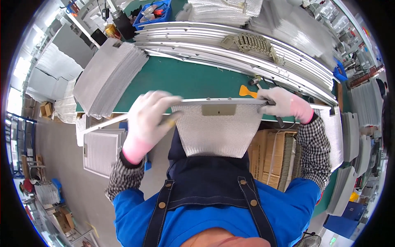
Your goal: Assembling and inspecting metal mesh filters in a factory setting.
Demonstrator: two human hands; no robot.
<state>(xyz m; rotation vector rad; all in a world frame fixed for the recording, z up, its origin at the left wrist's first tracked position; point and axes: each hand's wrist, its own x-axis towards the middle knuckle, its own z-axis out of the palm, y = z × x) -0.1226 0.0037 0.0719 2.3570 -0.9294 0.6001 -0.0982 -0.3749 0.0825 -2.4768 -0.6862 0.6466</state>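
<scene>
A silver metal mesh panel leans between my body and the bench, with a pale frame strip along its far edge. Set into the mesh below that strip is a small beige plate. At the panel's left far corner, my left hand closes on the frame end, slightly blurred; its thumb looks yellowish. My right hand grips the right far corner, dark on the fingertips. Both hands wear white gloves with pink cuffs. Just beyond the right hand lie an orange scraper and a small hammer, whose handle is partly hidden.
The green bench carries stacked mesh sheets on the left and long metal frame strips across the back. A blue bin holds tools. Below the bench stand a framed mesh panel and cardboard boxes.
</scene>
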